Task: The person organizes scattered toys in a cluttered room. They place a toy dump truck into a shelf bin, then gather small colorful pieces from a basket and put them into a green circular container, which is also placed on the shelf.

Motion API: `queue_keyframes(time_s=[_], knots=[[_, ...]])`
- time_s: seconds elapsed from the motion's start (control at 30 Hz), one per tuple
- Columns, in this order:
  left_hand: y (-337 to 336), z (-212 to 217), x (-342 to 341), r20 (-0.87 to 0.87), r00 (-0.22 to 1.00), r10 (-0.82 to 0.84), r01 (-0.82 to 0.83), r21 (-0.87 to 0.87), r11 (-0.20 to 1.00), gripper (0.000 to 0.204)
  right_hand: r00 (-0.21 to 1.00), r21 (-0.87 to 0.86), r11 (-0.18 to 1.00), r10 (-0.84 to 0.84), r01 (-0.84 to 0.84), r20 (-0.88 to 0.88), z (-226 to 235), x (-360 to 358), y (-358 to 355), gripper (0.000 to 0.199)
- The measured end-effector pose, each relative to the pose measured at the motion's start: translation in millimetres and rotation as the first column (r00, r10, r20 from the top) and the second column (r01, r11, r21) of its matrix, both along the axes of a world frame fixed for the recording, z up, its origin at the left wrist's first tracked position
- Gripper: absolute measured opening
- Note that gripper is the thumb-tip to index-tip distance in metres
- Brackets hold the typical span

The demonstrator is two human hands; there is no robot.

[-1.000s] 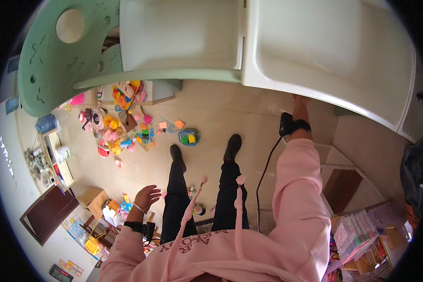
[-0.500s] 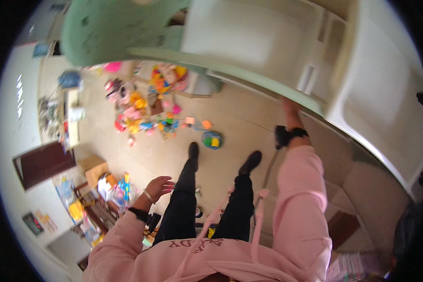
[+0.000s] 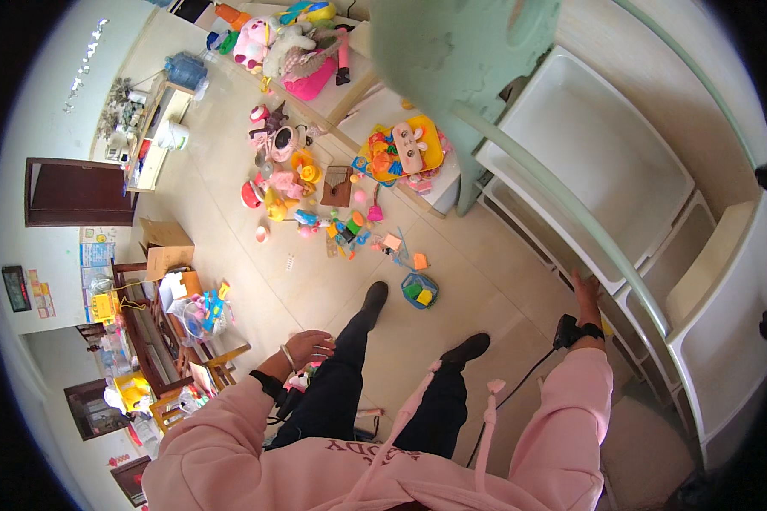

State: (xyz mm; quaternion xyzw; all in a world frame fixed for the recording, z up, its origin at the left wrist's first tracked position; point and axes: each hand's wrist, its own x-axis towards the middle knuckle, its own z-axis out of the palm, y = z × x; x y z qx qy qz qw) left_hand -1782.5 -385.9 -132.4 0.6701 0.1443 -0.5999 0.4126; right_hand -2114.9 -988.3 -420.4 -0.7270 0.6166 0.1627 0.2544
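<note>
My right hand (image 3: 585, 294) is at the lower edge of a shelf unit with white plastic bins (image 3: 592, 149) and a pale green curved rail (image 3: 571, 209). Its fingertips meet the edge below the upper bin, and whether they grip it is hard to make out. Beside my left thigh hangs my left hand (image 3: 309, 347), fingers stretched out and holding nothing. On the floor beyond my shoes stands a small blue tub (image 3: 418, 290) with green and yellow blocks in it.
Scattered toys, among them an orange block (image 3: 420, 261) and a brown box (image 3: 337, 185), lie on the tiled floor ahead. A yellow tray (image 3: 430, 143) with toys stands beside the green panel (image 3: 460, 68). Cardboard boxes (image 3: 166, 247) and a wooden chair (image 3: 213, 366) are at left.
The view has swung, so the shelf unit appears further right and more of the toys show. My right hand stays at the unit's edge; my left hand remains beside my thigh.
</note>
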Motion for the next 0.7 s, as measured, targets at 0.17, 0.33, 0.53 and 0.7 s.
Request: queue_keyframes(time_s=[0.17, 0.33, 0.53, 0.7], knots=[[48, -8, 53, -0.136, 0.978, 0.160, -0.164, -0.018, 0.986, 0.032, 0.985, -0.368, 0.930, -0.047, -0.016, -0.163, 38, 40, 55, 0.080], [102, 5, 138, -0.096, 0.961, 0.260, -0.262, 0.001, 0.965, 0.031, 0.988, 0.140, 0.987, 0.059, -0.079, 0.143, 95, 51, 193, 0.053], [163, 80, 269, -0.017, 0.912, 0.409, -0.408, -0.124, 0.905, 0.026, 0.920, 0.271, 0.880, 0.383, -0.390, 0.078, 261, 104, 339, 0.032], [141, 177, 331, -0.031, 0.947, 0.318, -0.276, -0.584, 0.763, 0.027, 0.683, -0.168, 0.718, 0.695, -0.676, 0.224, 440, 312, 388, 0.027]])
